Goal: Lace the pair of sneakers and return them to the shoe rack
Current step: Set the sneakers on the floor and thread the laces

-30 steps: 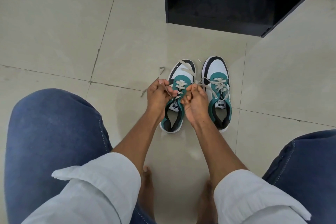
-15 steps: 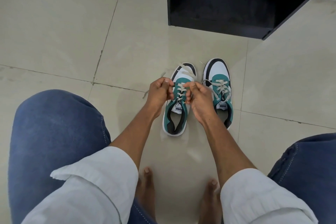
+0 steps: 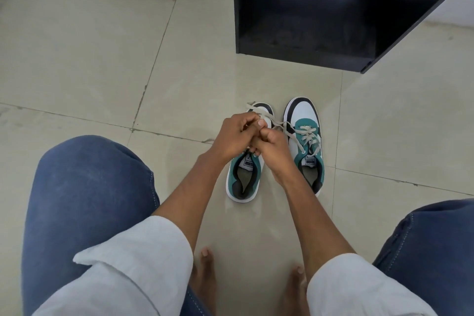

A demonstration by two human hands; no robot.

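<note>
Left hand and right hand: both pinching the beige flat lace over the left teal-and-white sneaker on the floor. Risk: slack grip, knot loosens.

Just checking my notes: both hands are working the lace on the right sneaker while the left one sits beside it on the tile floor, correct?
Not quite. In the head view the left hand and right hand work the lace on the left sneaker; the right sneaker sits beside it on the tile floor.

Two sneakers stand side by side before the shoe rack.
</note>
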